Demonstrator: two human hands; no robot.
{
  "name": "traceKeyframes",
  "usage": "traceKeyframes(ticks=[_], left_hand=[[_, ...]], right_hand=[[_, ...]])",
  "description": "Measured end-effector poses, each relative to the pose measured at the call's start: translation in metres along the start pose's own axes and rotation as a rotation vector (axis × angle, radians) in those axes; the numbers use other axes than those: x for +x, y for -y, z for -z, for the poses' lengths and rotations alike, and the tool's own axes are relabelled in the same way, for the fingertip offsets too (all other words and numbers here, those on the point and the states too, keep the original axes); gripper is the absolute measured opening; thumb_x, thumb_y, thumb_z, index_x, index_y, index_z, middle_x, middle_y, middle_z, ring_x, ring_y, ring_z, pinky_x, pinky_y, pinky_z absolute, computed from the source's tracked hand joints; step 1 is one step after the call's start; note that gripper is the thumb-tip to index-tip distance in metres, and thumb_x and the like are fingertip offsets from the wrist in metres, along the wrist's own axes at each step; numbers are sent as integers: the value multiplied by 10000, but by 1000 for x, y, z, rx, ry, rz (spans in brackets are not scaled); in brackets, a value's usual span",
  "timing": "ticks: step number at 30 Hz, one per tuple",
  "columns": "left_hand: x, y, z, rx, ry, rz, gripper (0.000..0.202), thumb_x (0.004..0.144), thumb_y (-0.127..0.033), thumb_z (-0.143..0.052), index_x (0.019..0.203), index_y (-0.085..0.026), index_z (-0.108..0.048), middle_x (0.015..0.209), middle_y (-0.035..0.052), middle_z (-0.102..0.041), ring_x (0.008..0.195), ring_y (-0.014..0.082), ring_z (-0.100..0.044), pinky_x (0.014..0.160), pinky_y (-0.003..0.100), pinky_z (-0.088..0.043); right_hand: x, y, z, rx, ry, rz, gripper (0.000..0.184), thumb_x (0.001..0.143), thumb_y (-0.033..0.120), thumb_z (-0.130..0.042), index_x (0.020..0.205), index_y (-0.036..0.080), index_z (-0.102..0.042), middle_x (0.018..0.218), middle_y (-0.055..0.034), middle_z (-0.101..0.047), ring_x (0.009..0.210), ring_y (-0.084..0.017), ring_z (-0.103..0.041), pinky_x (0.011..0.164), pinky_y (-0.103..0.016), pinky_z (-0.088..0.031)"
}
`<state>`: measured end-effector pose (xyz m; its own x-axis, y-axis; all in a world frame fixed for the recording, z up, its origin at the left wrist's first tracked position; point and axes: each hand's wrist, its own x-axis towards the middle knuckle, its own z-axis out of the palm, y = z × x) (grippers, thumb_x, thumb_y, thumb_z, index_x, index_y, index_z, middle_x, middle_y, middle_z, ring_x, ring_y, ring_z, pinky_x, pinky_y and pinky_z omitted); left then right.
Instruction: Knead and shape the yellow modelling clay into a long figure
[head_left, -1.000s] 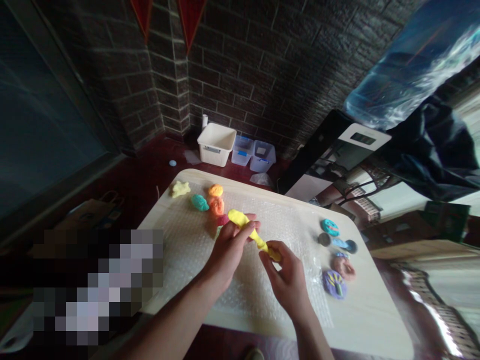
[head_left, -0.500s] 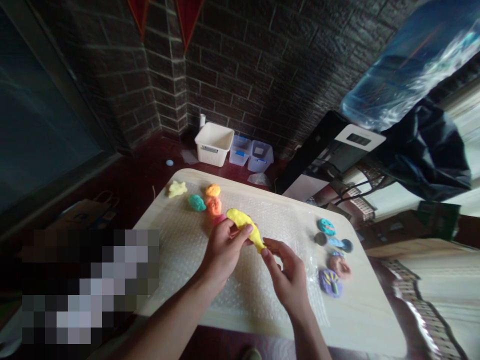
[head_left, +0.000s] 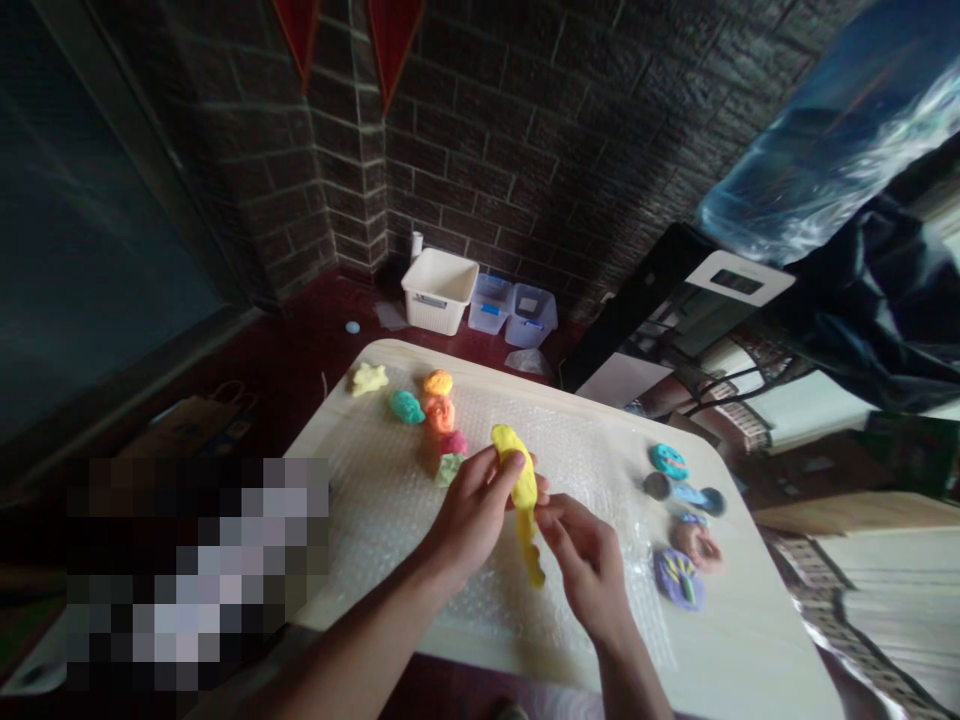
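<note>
A long strip of yellow modelling clay [head_left: 529,535] is held above the table, its thin, uneven lower end hanging down. My left hand [head_left: 476,515] grips the thicker upper part, thumb on top and fingers beneath. The thumb and fingertips of my right hand [head_left: 589,565] pinch the strip's edge about midway down. Lumps of clay lie beyond my left hand: light green [head_left: 449,470], dark pink [head_left: 453,444], orange-red [head_left: 440,416], orange [head_left: 438,382], teal green [head_left: 406,406] and pale yellow [head_left: 369,378].
Bubble wrap [head_left: 375,520] covers much of the wooden table [head_left: 757,640]. On the right lie a turquoise clay disc [head_left: 669,461], a blue-and-grey dumbbell shape [head_left: 686,492], a brownish-pink piece [head_left: 701,546] and a purple disc [head_left: 679,579]. A white basket [head_left: 439,300] and clear bins [head_left: 531,318] stand behind.
The yellow clay has turned more upright and now hangs as a longer, thinner tail below my right fingers. The light green lump has come into view beside my left hand.
</note>
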<state>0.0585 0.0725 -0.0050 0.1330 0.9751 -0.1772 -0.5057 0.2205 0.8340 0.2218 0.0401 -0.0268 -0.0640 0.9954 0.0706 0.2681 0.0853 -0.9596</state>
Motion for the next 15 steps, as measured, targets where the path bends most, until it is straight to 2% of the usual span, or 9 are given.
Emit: traceKeyframes(ticks=[2, 4, 7, 11, 15], left_hand=[[-1, 2, 0, 28, 43, 26, 354, 961, -495, -667, 1042, -150, -679, 962, 101, -780, 845, 222, -769, 774, 330, -601], [-1, 4, 0, 46, 84, 54, 358, 971, -507, -644, 1054, -158, -645, 904, 83, -772, 717, 192, -751, 679, 301, -581], [-2, 7, 0, 85, 92, 56, 351, 994, -521, -591, 1043, -174, -600, 855, 66, -754, 595, 151, -697, 583, 262, -535], [-6, 17, -3, 250, 115, 31, 333, 1024, -520, -540, 990, -190, -574, 867, 75, -755, 605, 136, -663, 574, 248, -514], [-11, 20, -7, 384, 160, -90, 339, 1051, -504, -507, 981, -194, -623, 902, 88, -769, 653, 144, -645, 634, 275, -509]], right_hand=[[2, -7, 2, 69, -35, -3, 285, 978, 435, -679, 866, 208, -808, 886, -82, -778, 842, -249, -693, 761, -345, -537], [5, -15, 5, 194, -142, -35, 333, 976, 438, -649, 805, 199, -806, 824, -83, -770, 814, -251, -695, 794, -364, -546], [9, -27, 8, 364, -305, -126, 358, 922, 455, -671, 729, 181, -795, 758, -94, -757, 726, -237, -680, 733, -360, -558], [11, -35, 9, 429, -390, -201, 287, 808, 444, -787, 738, 166, -808, 779, -100, -768, 729, -228, -691, 709, -331, -571], [11, -35, 7, 470, -442, -237, 251, 719, 418, -858, 751, 171, -823, 823, -104, -783, 765, -233, -711, 699, -314, -585]])
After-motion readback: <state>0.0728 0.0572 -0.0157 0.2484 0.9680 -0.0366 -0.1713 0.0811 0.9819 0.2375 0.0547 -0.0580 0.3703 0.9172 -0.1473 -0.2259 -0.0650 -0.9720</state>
